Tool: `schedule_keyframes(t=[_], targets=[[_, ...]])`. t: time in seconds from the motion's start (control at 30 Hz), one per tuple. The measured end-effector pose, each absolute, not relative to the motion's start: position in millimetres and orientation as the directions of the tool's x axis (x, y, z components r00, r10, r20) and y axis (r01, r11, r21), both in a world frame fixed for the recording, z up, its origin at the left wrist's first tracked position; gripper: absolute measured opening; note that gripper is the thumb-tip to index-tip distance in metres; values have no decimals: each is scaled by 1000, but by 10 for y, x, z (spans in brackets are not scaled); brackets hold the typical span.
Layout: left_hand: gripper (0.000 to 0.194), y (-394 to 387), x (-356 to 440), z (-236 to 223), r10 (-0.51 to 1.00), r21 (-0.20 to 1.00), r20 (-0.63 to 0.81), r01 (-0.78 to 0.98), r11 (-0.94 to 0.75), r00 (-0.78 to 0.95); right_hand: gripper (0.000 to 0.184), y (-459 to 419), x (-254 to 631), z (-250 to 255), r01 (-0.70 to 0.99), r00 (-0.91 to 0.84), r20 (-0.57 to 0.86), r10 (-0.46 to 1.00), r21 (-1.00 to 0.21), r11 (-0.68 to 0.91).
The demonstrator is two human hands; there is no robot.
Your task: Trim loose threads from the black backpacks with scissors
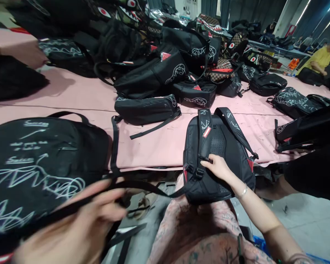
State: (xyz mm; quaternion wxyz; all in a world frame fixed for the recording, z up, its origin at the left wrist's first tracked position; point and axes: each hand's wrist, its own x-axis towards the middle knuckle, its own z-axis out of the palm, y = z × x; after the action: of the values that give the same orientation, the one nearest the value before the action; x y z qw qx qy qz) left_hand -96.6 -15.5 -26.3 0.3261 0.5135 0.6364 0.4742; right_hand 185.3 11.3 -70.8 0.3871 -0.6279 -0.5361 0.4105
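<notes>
A black backpack (225, 143) stands on my lap against the table edge, its padded back and two shoulder straps facing me. My right hand (217, 167) is closed on the lower part of its left-side shoulder strap (205, 141), just above a buckle. From the bottom of that strap a long black webbing strap (151, 187) runs left to my left hand (90, 216). The left hand is close to the camera and smeared by motion, with the webbing drawn taut through its fingers. Beside it lies a black backpack with white scribbles (44, 150).
A pink-covered table (151, 146) bears a pile of black backpacks (151, 73), some checkered with shark mouths. To the right, a person's dark sleeve (316, 168) reaches in near more bags (291, 101). Farther back sits a person in yellow (316, 60).
</notes>
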Motion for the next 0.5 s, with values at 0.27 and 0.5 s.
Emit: schedule_keyframes(t=[0.27, 0.5], targets=[[39, -354, 83, -407, 769, 860, -466, 21, 510, 436, 18, -561, 1970, -518, 518, 130, 178, 976, -851, 86], [40, -304, 76, -426, 774, 893, -443, 142, 428, 453, 18, -587, 1936, -536, 502, -206, 320, 925, -776, 381]])
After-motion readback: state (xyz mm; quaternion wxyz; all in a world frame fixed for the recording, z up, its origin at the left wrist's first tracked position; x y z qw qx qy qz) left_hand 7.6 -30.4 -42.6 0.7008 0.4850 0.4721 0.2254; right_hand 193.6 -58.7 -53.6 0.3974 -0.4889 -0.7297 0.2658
